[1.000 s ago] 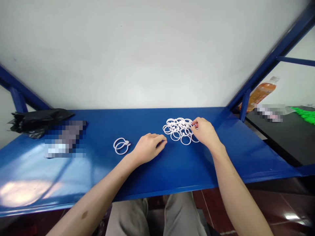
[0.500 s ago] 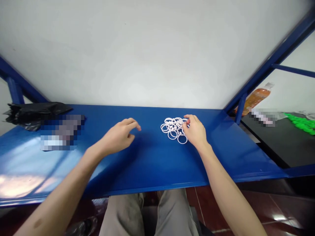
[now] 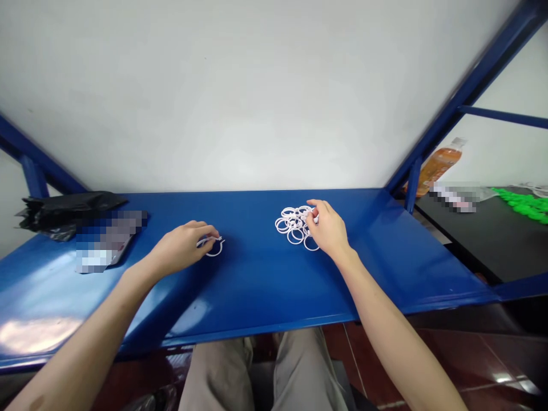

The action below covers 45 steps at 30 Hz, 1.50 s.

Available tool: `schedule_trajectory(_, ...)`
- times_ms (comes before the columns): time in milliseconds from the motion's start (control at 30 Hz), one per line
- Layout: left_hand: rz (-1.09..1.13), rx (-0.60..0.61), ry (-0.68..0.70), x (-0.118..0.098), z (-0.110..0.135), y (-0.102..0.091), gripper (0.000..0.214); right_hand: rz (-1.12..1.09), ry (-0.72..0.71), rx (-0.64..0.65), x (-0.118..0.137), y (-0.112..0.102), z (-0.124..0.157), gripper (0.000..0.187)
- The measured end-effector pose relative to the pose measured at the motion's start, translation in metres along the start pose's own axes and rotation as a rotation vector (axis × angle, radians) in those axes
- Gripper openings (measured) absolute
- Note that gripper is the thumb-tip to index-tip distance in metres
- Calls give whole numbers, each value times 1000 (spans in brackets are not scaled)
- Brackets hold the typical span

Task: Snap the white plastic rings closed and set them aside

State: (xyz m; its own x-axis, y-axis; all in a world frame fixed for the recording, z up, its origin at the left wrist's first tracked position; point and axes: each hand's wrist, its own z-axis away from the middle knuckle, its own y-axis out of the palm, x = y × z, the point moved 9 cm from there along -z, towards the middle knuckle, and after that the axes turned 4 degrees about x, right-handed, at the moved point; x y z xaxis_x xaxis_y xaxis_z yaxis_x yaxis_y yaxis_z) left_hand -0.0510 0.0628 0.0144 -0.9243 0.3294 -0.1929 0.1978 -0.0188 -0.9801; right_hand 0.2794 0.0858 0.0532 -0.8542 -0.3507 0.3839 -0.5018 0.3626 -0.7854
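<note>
My left hand (image 3: 184,246) is closed in a pinch on a white plastic ring (image 3: 214,254), low over the left-middle of the blue table. A gap shows at the top right of this ring, and my fingers cover its left part. A loose pile of several similar white rings (image 3: 295,235) lies right of centre, some overlapping, with small knobs on them. At the pile's right edge my right hand (image 3: 329,229) has thumb and fingers bent together on a white ring. My right fingers partly hide it.
Black plastic bag (image 3: 72,208) and a blurred packet (image 3: 113,242) lie at the table's left. Blue frame bars (image 3: 462,108) rise at both sides. On a dark surface to the right are an orange drink bottle (image 3: 440,165) and green pieces (image 3: 524,204). A pale wall (image 3: 257,97) stands behind.
My left hand has moved left and slightly down, and a white ring now shows in its fingers. My right hand stays at the pile. The view has shifted slightly.
</note>
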Motion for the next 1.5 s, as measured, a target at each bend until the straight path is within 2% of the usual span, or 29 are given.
schedule_trajectory(133, -23, -107, 31, -13, -3, -9, 25, -32, -25, -19, 3, 0, 1, 36)
schedule_trajectory(333, 58, -245, 149, -57, -19, -24, 20, -60, -57, -41, 5, -1, 2, 35)
schedule_trajectory(467, 209, -281, 128, -89, -38, -17, 17, -101, -99, -45, 11, -2, 4, 29)
schedule_trajectory(533, 294, -339, 98, -101, -43, -11, 13, -157, -130, -21, 19, -1, 6, 25)
schedule_trajectory(600, 373, -463, 51, -106, -40, -10, 11, -243, -152, 40, 29, 4, 9, 23)
schedule_trajectory(667, 444, -537, 11, -108, -35, -7, 10, -347, -165, 131, 41, 14, 14, 25)
schedule_trajectory(767, 538, -550, -17, -111, -29, -2, 9, -496, -193, 230, 60, 29, 23, 25)
schedule_trajectory(867, 521, -517, -1, -117, -29, 1, 12, -560, -187, 196, 67, 34, 26, 15)
schedule_trajectory(933, 442, -492, 56, -125, -30, 2, 16, -516, -183, 137, 67, 33, 26, 15)
schedule_trajectory(1033, 293, -508, 152, -137, -29, 4, 20, -356, -254, 41, 69, 28, 28, 26)
schedule_trajectory(1233, 105, -702, 312, -149, -15, 4, 33, -70, -414, -7, 83, 30, 38, 37)
schedule_trajectory(1367, 98, -754, 358, -149, -9, -1, 42, -36, -481, -26, 94, 26, 43, 35)
schedule_trajectory(1500, 113, -770, 373, -147, -7, -4, 48, -49, -479, -29, 95, 26, 41, 34)
